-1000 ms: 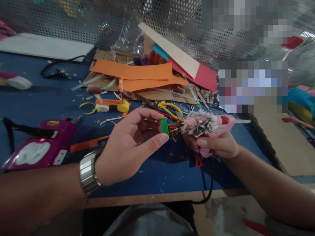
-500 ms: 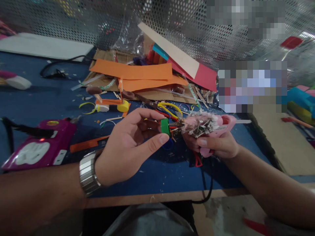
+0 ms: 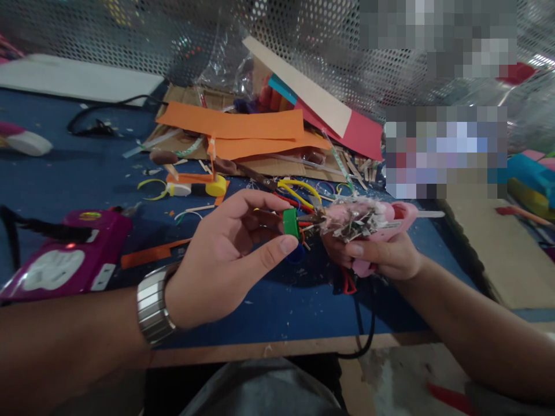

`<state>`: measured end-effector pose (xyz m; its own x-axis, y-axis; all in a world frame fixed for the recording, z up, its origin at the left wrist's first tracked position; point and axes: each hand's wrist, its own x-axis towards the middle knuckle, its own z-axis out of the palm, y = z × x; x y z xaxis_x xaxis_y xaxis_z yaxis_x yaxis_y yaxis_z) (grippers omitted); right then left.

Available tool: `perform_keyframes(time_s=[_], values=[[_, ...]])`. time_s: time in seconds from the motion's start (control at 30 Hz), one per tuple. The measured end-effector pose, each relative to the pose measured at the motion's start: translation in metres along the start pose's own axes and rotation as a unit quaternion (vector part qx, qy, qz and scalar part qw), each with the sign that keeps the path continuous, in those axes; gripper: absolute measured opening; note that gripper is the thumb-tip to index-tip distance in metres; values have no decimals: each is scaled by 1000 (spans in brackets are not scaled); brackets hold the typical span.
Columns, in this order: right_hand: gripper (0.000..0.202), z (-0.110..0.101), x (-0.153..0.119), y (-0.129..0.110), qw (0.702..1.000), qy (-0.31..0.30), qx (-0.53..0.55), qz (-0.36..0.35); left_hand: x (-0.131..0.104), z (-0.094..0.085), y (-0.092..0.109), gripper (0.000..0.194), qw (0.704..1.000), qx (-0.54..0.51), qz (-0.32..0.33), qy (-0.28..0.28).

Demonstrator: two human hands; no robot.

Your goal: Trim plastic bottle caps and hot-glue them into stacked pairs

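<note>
Between thumb and fingertips my left hand [image 3: 229, 260] holds a green bottle cap [image 3: 291, 225] on edge, its open side facing right. My right hand [image 3: 377, 254] is wrapped round a pink glue gun [image 3: 396, 221], whose front is covered in stringy glue and scraps. The gun's nozzle points left and is at the cap's open side; whether it touches cannot be made out. A glue stick [image 3: 430, 214] sticks out of the gun's back. Behind the hands lie scissors with yellow handles [image 3: 299, 189].
A purple power box [image 3: 65, 257] with a lit red light stands at the left. Orange sheets [image 3: 234, 125] and cardboard [image 3: 177, 92] lie at the back. A black cable [image 3: 372, 329] hangs over the front edge. More cardboard [image 3: 494, 248] is at the right.
</note>
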<state>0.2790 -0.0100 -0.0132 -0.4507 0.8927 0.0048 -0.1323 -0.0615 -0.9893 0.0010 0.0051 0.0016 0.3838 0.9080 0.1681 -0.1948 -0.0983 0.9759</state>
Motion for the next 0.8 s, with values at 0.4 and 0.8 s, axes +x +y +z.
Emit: perform_keyframes(time_s=[0.4,0.8], values=[[20,1,0,-2,1000,-20,4,-13,0,0,0,27,1000,-11,2,3],[24,0,-1,-1,1000,-8,-22,2,0,1,0,26,1000,-4,7,11]])
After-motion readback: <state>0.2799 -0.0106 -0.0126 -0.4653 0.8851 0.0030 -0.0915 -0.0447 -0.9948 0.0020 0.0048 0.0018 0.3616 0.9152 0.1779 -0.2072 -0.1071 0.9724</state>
